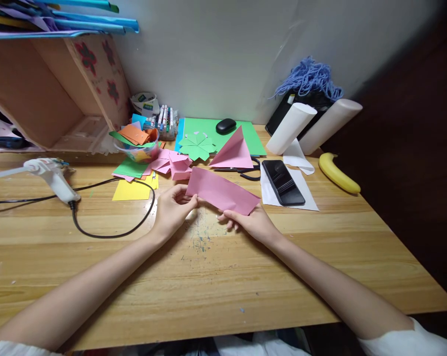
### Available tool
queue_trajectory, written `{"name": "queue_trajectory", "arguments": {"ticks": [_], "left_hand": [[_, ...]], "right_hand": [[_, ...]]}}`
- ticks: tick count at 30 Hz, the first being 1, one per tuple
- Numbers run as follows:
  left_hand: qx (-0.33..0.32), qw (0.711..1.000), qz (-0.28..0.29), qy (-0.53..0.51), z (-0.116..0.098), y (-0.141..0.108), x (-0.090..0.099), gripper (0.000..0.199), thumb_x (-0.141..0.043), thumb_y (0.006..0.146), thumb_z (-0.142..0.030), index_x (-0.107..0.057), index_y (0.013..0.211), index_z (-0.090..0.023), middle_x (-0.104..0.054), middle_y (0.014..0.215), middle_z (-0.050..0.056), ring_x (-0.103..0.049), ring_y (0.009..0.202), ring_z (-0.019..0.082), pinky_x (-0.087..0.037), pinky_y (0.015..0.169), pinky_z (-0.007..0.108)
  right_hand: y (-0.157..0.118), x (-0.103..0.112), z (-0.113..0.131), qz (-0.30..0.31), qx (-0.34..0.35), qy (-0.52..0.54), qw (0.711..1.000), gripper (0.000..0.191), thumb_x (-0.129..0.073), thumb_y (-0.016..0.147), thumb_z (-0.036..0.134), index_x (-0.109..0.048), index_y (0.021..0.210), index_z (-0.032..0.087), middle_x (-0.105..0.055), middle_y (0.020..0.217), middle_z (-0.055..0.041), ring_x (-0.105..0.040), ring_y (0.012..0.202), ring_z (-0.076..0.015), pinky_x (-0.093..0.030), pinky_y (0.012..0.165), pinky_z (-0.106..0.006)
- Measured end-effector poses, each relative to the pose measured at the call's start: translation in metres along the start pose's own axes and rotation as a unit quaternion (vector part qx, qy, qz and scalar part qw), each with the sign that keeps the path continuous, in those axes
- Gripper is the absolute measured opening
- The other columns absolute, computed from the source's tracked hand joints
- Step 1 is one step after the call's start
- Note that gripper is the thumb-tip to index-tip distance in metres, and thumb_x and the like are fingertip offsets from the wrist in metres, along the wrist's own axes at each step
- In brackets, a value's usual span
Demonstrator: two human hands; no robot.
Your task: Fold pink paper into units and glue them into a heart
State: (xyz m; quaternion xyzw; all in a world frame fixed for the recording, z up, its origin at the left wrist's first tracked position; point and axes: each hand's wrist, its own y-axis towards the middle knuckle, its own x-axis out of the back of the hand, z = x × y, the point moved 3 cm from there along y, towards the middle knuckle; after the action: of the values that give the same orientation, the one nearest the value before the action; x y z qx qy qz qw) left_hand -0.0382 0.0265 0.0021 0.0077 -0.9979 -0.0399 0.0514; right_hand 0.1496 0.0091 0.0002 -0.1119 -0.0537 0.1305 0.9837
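Note:
Between my two hands is a pink sheet of paper (223,190), a long rectangle tilted down to the right and held just above the table. My left hand (175,207) pinches its lower left edge between thumb and fingers. At the lower right corner, my right hand (251,222) grips it, thumb on top and fingers underneath. Just behind the sheet stands a folded pink paper triangle (234,152), close to black scissors (251,170). Several folded pink paper pieces (173,163) lie to its left, beside a green paper flower (197,145).
A white glue gun (51,178) with a looping black cable (114,236) lies at left. A tub of paper scraps (137,143) stands behind yellow paper (130,190). On the right are a phone (283,182), a banana (338,173) and white paper rolls (290,128). A mouse (226,126) rests on green sheets.

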Motion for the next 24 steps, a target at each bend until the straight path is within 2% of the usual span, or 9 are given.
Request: {"name": "queue_trajectory", "arguments": {"ticks": [6, 10, 13, 16, 19, 21, 24], "left_hand": [[-0.014, 0.999, -0.045, -0.008, -0.004, 0.001, 0.002, 0.035, -0.059, 0.072, -0.027, -0.059, 0.102, -0.01, -0.066, 0.083, 0.008, -0.063, 0.069, 0.014, -0.054, 0.065, 0.027], [-0.026, 0.999, -0.041, 0.01, -0.003, -0.001, 0.001, 0.037, -0.056, 0.075, -0.026, -0.057, 0.108, -0.012, -0.066, 0.084, 0.008, -0.063, 0.072, 0.015, -0.053, 0.069, 0.029], [-0.046, 0.997, -0.047, 0.049, -0.005, -0.004, 0.002, 0.033, -0.045, 0.081, -0.024, -0.056, 0.111, -0.014, -0.065, 0.092, 0.008, -0.063, 0.081, 0.016, -0.053, 0.074, 0.03], [-0.145, 0.98, -0.071, 0.118, -0.018, -0.008, 0.004, 0.035, -0.037, 0.084, -0.017, -0.048, 0.117, -0.016, -0.058, 0.109, 0.01, -0.056, 0.099, 0.018, -0.047, 0.087, 0.036], [-0.265, 0.936, -0.061, 0.224, -0.031, -0.014, 0.001, 0.045, -0.047, 0.079, -0.016, -0.039, 0.124, -0.016, -0.046, 0.124, 0.012, -0.043, 0.115, 0.022, -0.036, 0.098, 0.042], [-0.308, 0.913, -0.033, 0.266, -0.034, -0.017, -0.003, 0.053, -0.054, 0.076, -0.017, -0.034, 0.126, -0.016, -0.044, 0.125, 0.013, -0.04, 0.117, 0.023, -0.036, 0.098, 0.042], [-0.342, 0.897, -0.018, 0.28, -0.031, -0.019, -0.006, 0.055, -0.056, 0.075, -0.014, -0.034, 0.125, -0.017, -0.048, 0.118, 0.013, -0.045, 0.111, 0.023, -0.041, 0.092, 0.04]], "right_hand": [[0.004, 0.006, -0.001, 0.0, -0.01, -0.017, 1.0, 0.028, -0.06, 0.072, 0.036, -0.066, 0.079, 0.009, -0.07, 0.077, -0.0111, -0.059, 0.052, -0.0104, -0.045, 0.042, -0.02], [0.008, 0.011, -0.003, 0.0, -0.021, -0.02, 1.0, 0.03, -0.062, 0.071, 0.036, -0.066, 0.081, 0.008, -0.07, 0.077, -0.0123, -0.061, 0.055, -0.0116, -0.048, 0.045, -0.021], [0.01, 0.015, -0.004, 0.007, -0.029, -0.019, 0.999, 0.03, -0.063, 0.069, 0.035, -0.066, 0.082, 0.008, -0.07, 0.078, -0.0127, -0.061, 0.057, -0.0122, -0.049, 0.046, -0.022], [0.011, 0.017, -0.005, 0.026, -0.038, -0.022, 0.999, 0.028, -0.064, 0.069, 0.034, -0.066, 0.079, 0.008, -0.07, 0.078, -0.0124, -0.062, 0.06, -0.0127, -0.049, 0.047, -0.021], [0.011, 0.018, -0.003, 0.039, -0.046, -0.027, 0.998, 0.026, -0.064, 0.069, 0.032, -0.065, 0.079, 0.008, -0.07, 0.077, -0.0122, -0.063, 0.061, -0.0126, -0.049, 0.049, -0.021], [0.01, 0.018, -0.002, 0.044, -0.051, -0.029, 0.997, 0.026, -0.064, 0.069, 0.032, -0.065, 0.079, 0.008, -0.07, 0.078, -0.0123, -0.063, 0.062, -0.0127, -0.049, 0.049, -0.02], [0.011, 0.018, -0.002, 0.037, -0.051, -0.032, 0.998, 0.027, -0.065, 0.068, 0.032, -0.065, 0.081, 0.008, -0.069, 0.077, -0.012, -0.063, 0.061, -0.0135, -0.048, 0.048, -0.021]]}}
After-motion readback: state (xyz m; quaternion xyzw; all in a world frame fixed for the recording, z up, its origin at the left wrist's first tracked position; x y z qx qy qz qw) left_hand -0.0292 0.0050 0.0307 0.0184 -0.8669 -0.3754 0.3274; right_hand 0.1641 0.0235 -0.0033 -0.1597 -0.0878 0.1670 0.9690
